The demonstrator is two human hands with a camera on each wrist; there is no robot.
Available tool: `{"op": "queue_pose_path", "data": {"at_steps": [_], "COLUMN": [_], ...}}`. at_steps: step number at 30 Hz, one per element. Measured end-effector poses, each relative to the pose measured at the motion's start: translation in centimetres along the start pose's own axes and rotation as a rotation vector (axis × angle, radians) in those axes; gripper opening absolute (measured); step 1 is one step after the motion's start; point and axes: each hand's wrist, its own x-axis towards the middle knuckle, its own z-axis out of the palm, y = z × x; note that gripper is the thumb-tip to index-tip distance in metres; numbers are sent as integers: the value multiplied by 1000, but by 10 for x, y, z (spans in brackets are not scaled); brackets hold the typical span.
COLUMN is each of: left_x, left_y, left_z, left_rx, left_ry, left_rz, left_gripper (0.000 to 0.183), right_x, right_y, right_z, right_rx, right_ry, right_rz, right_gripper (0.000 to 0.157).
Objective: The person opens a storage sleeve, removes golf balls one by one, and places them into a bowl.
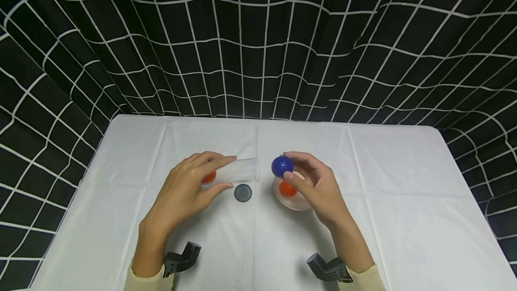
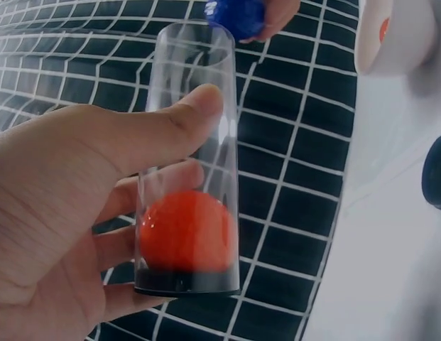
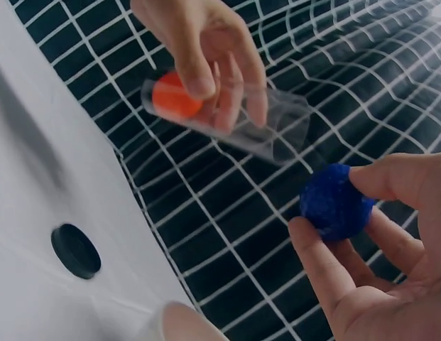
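Note:
My left hand (image 1: 187, 187) grips a clear plastic tube (image 1: 241, 170), its open mouth turned toward the right hand. At the tube's dark-capped end sits a red-orange ball (image 2: 187, 231). Between thumb and fingers, my right hand (image 1: 319, 187) pinches a shiny blue ball (image 1: 282, 166), a short way from the tube's mouth. Below that hand stands a whitish bowl (image 1: 300, 203), partly covered by it, with another orange ball (image 1: 288, 188) inside.
A dark round cap (image 1: 243, 193) lies on the white-covered table (image 1: 250, 246) between the hands, just below the tube. Black curtain with a white grid (image 1: 250, 57) hangs behind the table and along both sides.

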Motion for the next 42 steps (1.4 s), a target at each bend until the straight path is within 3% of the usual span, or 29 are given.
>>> {"op": "queue_pose_path", "data": {"at_steps": [8,16,24,32,42], "left_x": [0,0,0,0,0], "left_y": [1,1,2,2,1], "left_z": [-1,-2,-2,-1,-1], "left_rx": [-29,-36,-37,-29,-28], "left_ry": [-6,-1,-5,4,4], "left_rz": [-6,-21,-18,-15,-21], "left_gripper": [47,48,48,48,48], "right_x": [-1,-3,-7,-9,-11], "right_y": [0,0,1,6,4], "right_z": [-16,-37,-54,-58,-55], "right_rx": [-94,-197,-338,-490,-647], "right_ry": [26,-36,-61,-75,-91], "right_rz": [-2,-11,92,-21,-39], "right_gripper": [40,38,38,35,31]}}
